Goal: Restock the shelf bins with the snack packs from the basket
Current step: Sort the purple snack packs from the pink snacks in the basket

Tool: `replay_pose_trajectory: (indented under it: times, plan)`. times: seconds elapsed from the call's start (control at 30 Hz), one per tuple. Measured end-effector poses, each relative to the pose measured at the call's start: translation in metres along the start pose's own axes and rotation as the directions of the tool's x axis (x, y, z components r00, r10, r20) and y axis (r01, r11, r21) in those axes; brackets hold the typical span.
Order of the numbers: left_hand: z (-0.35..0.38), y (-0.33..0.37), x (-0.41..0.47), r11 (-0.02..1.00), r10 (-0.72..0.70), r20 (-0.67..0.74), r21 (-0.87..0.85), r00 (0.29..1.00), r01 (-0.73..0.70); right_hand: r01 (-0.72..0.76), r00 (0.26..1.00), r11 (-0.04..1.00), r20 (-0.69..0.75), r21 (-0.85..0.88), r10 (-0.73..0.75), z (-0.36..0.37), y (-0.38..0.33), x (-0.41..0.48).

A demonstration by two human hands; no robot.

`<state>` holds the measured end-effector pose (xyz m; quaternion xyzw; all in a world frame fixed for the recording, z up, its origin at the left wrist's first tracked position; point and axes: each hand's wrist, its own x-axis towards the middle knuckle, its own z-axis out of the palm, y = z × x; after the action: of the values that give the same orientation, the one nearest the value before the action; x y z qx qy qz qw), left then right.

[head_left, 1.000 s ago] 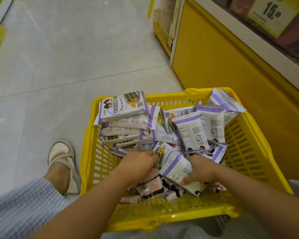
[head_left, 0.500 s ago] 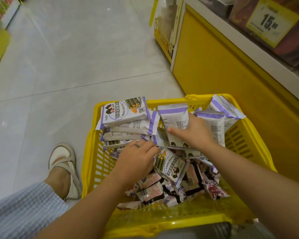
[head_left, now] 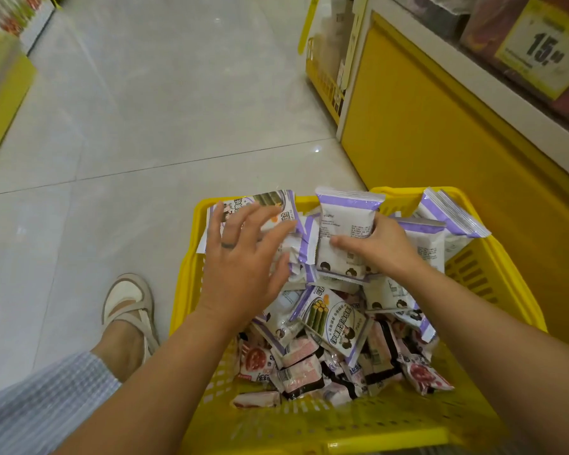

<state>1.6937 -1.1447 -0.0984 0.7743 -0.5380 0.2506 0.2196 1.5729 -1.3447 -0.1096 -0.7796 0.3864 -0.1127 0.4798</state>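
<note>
Basket (head_left: 493, 284): yellow plastic, slotted walls, standing on the tiled floor (head_left: 145, 126) beside a yellow shelf base (head_left: 440, 142).

Contents: purple-and-white snack packs heaped in the far half, a stack (head_left: 273, 200) of them in the far left corner, and small pink packs (head_left: 298, 364) loose along the near bottom.

Left grip (head_left: 243, 261): fingers spread and straight, a dark ring (head_left: 227, 245) on one, laid over the stack; contact cannot be told.

Right grip (head_left: 385, 254): pinching one upright pack (head_left: 342, 224), thumb across its printed face, fingers behind, just above the heap in the basket's far middle.

Also: a sandalled foot (head_left: 128, 307) left of the basket; a yellow price sign (head_left: 542, 50) reading 15 on the shelf above.
</note>
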Motion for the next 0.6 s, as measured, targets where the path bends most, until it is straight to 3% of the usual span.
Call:
replay_pose_trajectory:
  times: [0.1,0.23,0.37,0.6]
  plan:
    - [0.004,-0.006,-0.002,0.996,-0.079,0.194,0.058,0.978,0.069,0.013,0.998,1.000,0.060,-0.001,-0.013,0.004,0.003,0.000]
    - [0.006,-0.010,-0.012,0.991,-0.111,0.345,0.109,0.932,0.077,0.007,0.996,0.991,-0.088,-0.135,-0.019,0.013,0.007,0.000]
    - [0.008,-0.012,-0.014,0.990,-0.105,0.343,0.125,0.934,0.065,0.099,0.989,0.900,-0.059,-0.425,-0.137,0.030,0.007,-0.002]
    - [0.010,-0.014,-0.015,0.990,-0.099,0.304,0.127,0.948,0.063,0.299,0.954,0.890,0.102,-0.345,-0.281,0.020,0.012,-0.005]
